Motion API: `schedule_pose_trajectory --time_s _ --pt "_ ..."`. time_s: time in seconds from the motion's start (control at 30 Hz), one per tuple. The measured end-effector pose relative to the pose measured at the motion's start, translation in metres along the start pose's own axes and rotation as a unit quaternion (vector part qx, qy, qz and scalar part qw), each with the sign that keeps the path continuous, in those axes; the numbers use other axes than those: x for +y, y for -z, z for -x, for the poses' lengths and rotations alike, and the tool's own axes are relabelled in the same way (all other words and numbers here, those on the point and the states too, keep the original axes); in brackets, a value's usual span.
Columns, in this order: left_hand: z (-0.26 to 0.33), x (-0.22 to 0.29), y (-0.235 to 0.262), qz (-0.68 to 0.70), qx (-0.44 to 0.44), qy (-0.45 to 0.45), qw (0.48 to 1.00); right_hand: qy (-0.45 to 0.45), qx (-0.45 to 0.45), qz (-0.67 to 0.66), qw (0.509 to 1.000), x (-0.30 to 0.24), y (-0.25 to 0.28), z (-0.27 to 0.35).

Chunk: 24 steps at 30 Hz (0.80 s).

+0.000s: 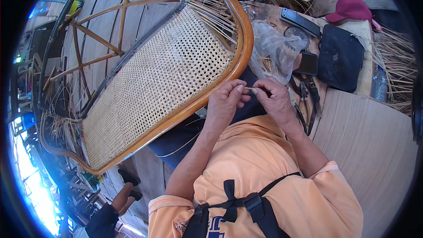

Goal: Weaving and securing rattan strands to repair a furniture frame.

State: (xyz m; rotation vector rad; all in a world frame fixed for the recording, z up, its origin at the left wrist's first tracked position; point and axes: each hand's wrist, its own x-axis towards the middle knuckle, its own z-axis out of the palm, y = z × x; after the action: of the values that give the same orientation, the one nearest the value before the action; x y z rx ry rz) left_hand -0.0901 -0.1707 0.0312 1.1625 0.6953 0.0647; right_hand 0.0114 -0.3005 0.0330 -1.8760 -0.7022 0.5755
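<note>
Between my two hands a short, thin strip of cane point(248, 88) is stretched, pinched at both ends. My left hand point(225, 102) grips one end between thumb and forefinger, close to the curved wooden rim. On the other end, thumb and fingers of my right hand point(274, 100) are closed. Just to the left leans a large rattan frame point(243, 53) with a polished brown rim. An open-weave cane panel point(154, 79) fills much of it. Loose cane ends point(210, 4) stick out in a row along its upper edge.
Right of the frame lie a crumpled clear plastic bag point(275, 46), pliers point(304, 94), a phone point(307, 64), a black pad point(340, 57) and a maroon cap point(350, 9). Bundled cane strips point(398, 66) sit at far right. Another person's legs point(122, 200) show at lower left.
</note>
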Motion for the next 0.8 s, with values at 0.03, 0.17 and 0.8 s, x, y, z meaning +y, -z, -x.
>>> schedule_pose_trajectory --time_s 0.03,0.17,0.8 --pt "0.002 0.001 -0.002 0.013 0.010 0.007 1.000 -0.009 0.014 0.007 1.000 -0.001 -0.002 0.001" --pt "0.006 -0.004 -0.008 -0.040 0.045 -0.037 0.997 -0.003 0.078 0.031 0.996 0.003 -0.018 0.004" --pt "-0.003 0.017 0.013 -0.309 -0.060 -0.084 0.945 0.247 -0.079 0.101 0.961 0.010 0.009 -0.021"
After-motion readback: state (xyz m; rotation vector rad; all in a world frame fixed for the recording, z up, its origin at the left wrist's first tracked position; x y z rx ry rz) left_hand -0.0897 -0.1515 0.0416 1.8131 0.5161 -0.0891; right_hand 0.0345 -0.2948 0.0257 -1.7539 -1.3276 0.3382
